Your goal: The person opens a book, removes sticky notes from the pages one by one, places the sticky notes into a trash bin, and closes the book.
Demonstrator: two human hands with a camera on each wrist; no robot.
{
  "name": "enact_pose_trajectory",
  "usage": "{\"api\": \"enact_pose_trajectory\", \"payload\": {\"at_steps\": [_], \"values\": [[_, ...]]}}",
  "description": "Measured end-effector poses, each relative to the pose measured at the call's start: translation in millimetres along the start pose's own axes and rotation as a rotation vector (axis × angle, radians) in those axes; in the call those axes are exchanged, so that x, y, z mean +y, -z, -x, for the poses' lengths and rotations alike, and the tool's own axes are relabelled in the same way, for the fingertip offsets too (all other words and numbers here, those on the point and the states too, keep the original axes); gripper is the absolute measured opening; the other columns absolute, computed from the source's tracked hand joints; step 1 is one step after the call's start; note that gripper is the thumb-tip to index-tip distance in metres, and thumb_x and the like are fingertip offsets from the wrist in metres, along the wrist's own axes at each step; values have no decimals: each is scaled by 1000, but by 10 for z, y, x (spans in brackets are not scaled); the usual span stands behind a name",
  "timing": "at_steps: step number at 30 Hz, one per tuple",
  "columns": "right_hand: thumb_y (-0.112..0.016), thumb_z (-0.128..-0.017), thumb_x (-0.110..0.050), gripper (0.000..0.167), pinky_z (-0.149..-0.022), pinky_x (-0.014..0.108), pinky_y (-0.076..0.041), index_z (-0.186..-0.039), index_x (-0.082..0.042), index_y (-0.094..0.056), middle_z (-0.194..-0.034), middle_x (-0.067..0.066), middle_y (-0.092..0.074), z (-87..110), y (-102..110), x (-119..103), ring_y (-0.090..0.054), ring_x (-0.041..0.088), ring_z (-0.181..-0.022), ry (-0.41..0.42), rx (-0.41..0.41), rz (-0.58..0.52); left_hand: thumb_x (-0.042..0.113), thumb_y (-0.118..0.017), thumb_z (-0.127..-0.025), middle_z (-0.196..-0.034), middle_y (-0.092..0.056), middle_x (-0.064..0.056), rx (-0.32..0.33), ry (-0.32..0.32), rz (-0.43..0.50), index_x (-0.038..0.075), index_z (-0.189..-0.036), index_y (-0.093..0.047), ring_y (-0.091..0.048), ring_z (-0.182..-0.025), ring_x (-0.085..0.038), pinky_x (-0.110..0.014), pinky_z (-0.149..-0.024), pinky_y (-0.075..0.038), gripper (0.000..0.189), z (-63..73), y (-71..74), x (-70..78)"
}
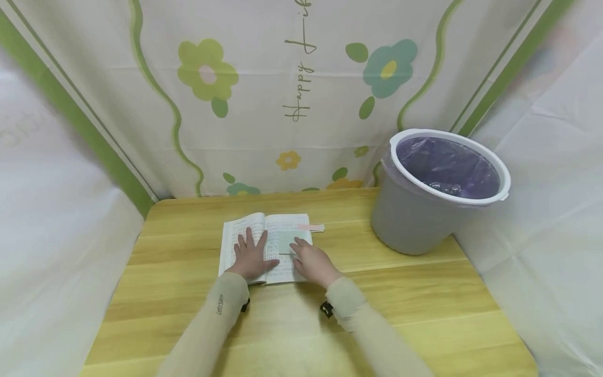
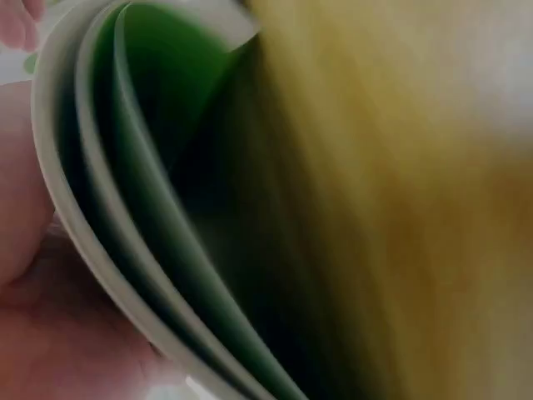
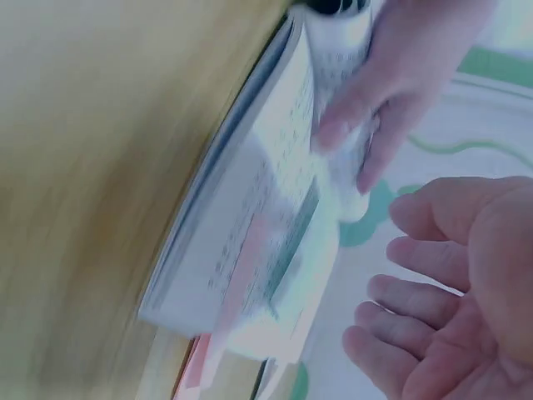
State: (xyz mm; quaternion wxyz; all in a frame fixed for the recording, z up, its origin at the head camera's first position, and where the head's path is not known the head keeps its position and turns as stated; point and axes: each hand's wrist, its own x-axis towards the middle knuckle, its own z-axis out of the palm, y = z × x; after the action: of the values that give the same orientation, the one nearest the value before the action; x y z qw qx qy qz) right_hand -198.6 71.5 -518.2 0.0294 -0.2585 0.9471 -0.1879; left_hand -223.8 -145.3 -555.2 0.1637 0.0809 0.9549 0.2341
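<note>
On my feed the fingers of the person's left hand (image 1: 251, 260) are spread wide on the left page of an opened book (image 1: 282, 275), with the thumb reaching across the fold. The right hand (image 1: 316, 263) is over the right edge of the right page, its fingers loosely bent, a little apart and gripping nothing that I can see; I cannot tell whether the fingertips touch the paper. Just left of them, a pale green slip (image 1: 285, 242) lies on the right page, and on its far side a pink strip (image 1: 310, 228) sticks out past the page's right edge. From the left wrist I see several leaves bowed up and parted beside the palm, green showing inside the curve; the rest there is blurred.

The book lies on the far part of the wooden table (image 1: 179, 314), a little left of the middle. I see light sleeves (image 1: 207, 324) coming in from the near side. At the far right stands a grey bin (image 1: 405, 220) with a white rim and a purple liner (image 1: 424, 157), some clear, shiny things inside. Behind everything hangs a white flowered curtain (image 1: 264, 78).
</note>
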Motion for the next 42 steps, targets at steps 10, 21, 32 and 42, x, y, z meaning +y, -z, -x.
{"api": "enact_pose_trajectory", "payload": {"at_steps": [10,21,32,42], "values": [[-62,-96,-12,41,-106,46,-41,-134,1,-58,-145,21,-49,-5,-142,140,-46,37,-134,-29,-53,82,68,-68,-80,-155,25,-31,-2,38,-33,24,-160,-18,17,-138,-59,-72,-109,1,104,141,-180,187],[-70,-91,-13,49,-106,45,-41,-136,-2,-57,-146,18,-48,-9,-241,112,-44,36,-135,-35,-70,131,72,-70,-75,-156,20,-33,-10,37,-77,24,-160,-21,13,-139,-59,-70,-110,-1,108,202,-266,321],[-70,-91,-14,52,-107,43,-40,-140,-5,-54,-148,17,-47,-57,-297,114,-43,34,-137,-12,-94,170,71,-71,-74,-155,23,-32,-38,44,-73,23,-160,-19,18,-138,-58,-71,-109,2,111,164,-302,301],[-66,-95,-16,45,-100,41,-48,-138,-7,-57,-141,19,-53,-94,-341,164,-51,31,-130,7,-71,223,70,-72,-74,-155,22,-33,-34,52,-88,23,-160,-20,16,-139,-58,-71,-110,0,110,173,-263,348]]}}
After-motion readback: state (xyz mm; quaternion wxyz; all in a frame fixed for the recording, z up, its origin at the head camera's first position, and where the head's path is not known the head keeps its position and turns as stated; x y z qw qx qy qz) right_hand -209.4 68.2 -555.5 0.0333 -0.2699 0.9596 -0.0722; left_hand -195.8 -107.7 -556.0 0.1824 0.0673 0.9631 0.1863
